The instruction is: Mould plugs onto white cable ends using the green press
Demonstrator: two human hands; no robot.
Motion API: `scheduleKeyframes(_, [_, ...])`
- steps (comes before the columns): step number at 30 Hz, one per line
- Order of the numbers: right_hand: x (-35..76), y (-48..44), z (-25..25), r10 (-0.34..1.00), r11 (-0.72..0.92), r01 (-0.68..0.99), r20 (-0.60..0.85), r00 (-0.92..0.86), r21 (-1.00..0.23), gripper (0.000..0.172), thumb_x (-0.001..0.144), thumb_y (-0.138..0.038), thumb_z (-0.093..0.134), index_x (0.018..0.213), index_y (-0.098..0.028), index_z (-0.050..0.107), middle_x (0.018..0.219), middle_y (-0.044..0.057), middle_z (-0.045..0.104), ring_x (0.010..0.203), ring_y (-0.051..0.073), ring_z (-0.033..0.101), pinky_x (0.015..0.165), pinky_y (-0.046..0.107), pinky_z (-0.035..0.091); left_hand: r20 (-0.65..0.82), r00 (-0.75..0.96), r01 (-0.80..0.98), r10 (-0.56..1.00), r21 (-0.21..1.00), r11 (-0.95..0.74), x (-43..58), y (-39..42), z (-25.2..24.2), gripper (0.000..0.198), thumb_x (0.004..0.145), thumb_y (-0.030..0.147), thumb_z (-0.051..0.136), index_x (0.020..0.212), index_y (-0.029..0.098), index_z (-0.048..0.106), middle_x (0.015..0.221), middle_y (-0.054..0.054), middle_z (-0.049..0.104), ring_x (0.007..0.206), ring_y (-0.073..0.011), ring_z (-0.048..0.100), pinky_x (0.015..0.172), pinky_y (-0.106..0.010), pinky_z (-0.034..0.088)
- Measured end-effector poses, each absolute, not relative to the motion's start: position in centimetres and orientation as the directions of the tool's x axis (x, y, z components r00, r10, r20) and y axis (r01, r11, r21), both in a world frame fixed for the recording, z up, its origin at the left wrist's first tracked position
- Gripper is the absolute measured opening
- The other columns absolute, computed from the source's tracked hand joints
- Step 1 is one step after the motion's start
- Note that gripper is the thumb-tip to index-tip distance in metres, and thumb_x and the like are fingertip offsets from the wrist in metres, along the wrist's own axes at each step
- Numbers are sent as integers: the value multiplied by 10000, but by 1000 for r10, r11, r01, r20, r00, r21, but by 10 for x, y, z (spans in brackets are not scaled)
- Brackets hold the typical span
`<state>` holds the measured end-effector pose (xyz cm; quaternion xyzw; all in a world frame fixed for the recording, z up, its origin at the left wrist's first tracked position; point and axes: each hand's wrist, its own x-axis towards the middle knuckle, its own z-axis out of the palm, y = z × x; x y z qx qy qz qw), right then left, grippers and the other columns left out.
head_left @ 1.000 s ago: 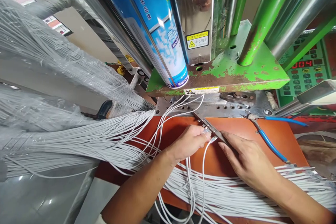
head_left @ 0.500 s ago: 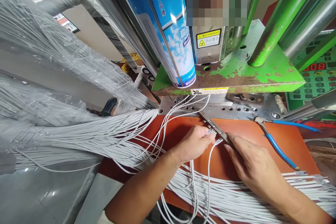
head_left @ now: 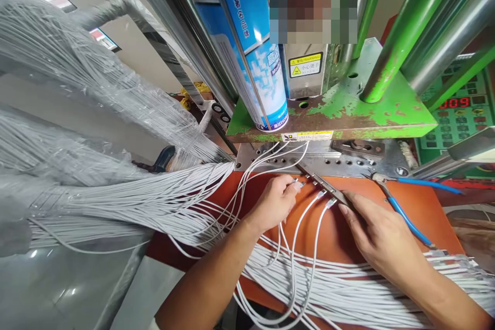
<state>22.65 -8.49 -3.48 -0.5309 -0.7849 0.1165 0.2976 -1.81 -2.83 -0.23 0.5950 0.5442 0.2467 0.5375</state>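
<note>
My left hand (head_left: 275,201) is closed in a pinch on white cables, their small metal-tipped connectors (head_left: 299,182) poking past the fingertips. Just right of these tips is a narrow metal bar fixture (head_left: 325,185) with a row of small metal studs. My right hand (head_left: 373,224) grips its near end. Two white cables (head_left: 317,232) run up to the bar, their connectors seated along its edge. More white cables (head_left: 301,289) lie in a thick bundle beneath both forearms. Some of the left fingers are hidden behind the hand.
Behind the hands stands a green press (head_left: 402,108) with a metal lower plate (head_left: 317,165); several cables enter it. A blue spray can (head_left: 266,93) rests on the press. Blue-handled pliers (head_left: 410,219) lie right on the orange-brown table (head_left: 421,201). Plastic-wrapped cable bundles (head_left: 96,93) hang left.
My left hand has moved left, away from the bar, leaving a second connector seated there beside the first. The right hand still holds the bar. The red display now reads one higher.
</note>
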Motion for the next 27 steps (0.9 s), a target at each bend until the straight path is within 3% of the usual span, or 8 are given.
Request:
scheduleKeyframes(6, [220,-85,-33,895,441,711,325,-305,-548,207,1063,-310,491,1211,-206,591,1059,63,738,880,207,723,789,325,538,-357,270,393,894,889,236,-10,-29,-8,293,973,414,519,792,185,543,548,55,536,369,-67,450,369,-170,333])
scheduleKeyframes(11, [215,-87,-29,873,487,665,316,-371,-566,158,1067,-296,468,1097,-204,594,932,55,726,775,200,702,704,319,530,-374,263,425,889,873,241,-9,-28,-8,302,946,387,569,748,160,582,497,58,507,371,-50,424,392,-158,320])
scheduleKeyframes(16, [216,-88,-28,894,446,677,338,-296,-586,213,1063,-308,492,1221,-209,594,1078,62,747,904,201,733,803,311,558,-415,341,281,843,901,330,-14,-26,-5,328,961,460,544,807,172,572,590,19,614,416,-102,553,429,-202,423])
scheduleKeyframes(23, [219,-87,-30,887,455,688,360,-290,-566,247,1066,-316,491,1264,-207,587,1101,61,753,928,197,741,819,300,567,-338,354,578,872,812,80,-24,-18,5,419,986,382,484,617,186,459,521,47,495,432,-66,415,464,-212,282])
scheduleKeyframes(27, [219,-88,-30,883,465,681,347,-315,-566,226,1062,-307,494,1248,-211,581,1090,65,745,913,200,733,786,305,565,-317,370,620,873,784,22,-23,-14,7,380,970,348,490,632,194,410,555,54,452,516,-79,381,513,-236,239])
